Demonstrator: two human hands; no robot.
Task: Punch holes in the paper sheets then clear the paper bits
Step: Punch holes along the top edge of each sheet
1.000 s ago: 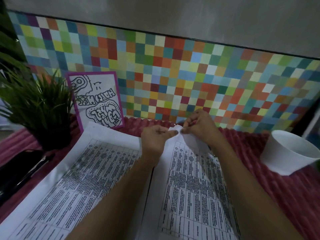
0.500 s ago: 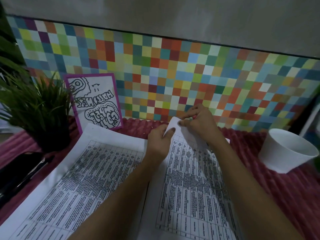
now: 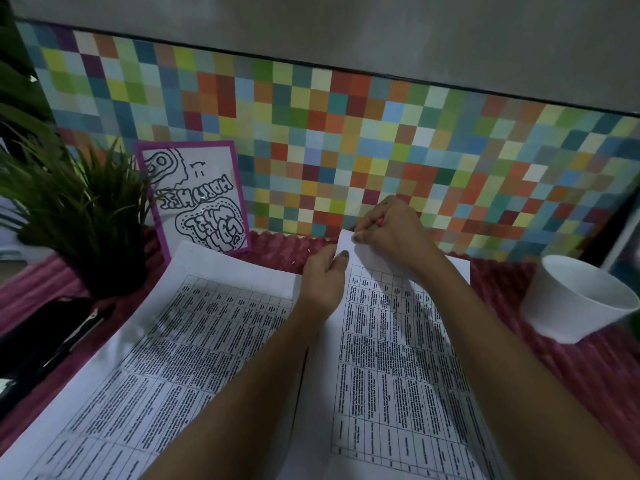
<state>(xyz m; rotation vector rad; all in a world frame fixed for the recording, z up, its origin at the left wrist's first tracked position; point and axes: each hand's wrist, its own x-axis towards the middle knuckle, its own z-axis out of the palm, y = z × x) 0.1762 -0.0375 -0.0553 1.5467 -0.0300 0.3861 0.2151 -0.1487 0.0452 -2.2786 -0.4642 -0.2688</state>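
If I tug this raised corner too hard between my two hands, the thin paper may crease or tear. The sheet could also slip on the ribbed cloth (image 3: 554, 368) and lose its line with its neighbour, so that the holes land crooked.

My right hand (image 3: 391, 233) pinches the far left corner of the right sheet (image 3: 398, 358) between thumb and fingertips, lifting it off the cloth. My left hand (image 3: 323, 282) is curled at the same edge just below, thumb on the paper. Its fingers are hidden, so I only judge it a pinch.

The right sheet lies flat in front of me apart from that corner, just beside the left sheet (image 3: 207, 341). Both are white and limp, printed with dense tables inside blank margins, and I see no holes in them. A dark thing (image 3: 45, 341) at my far left may be the punch, but it is too dim to tell.
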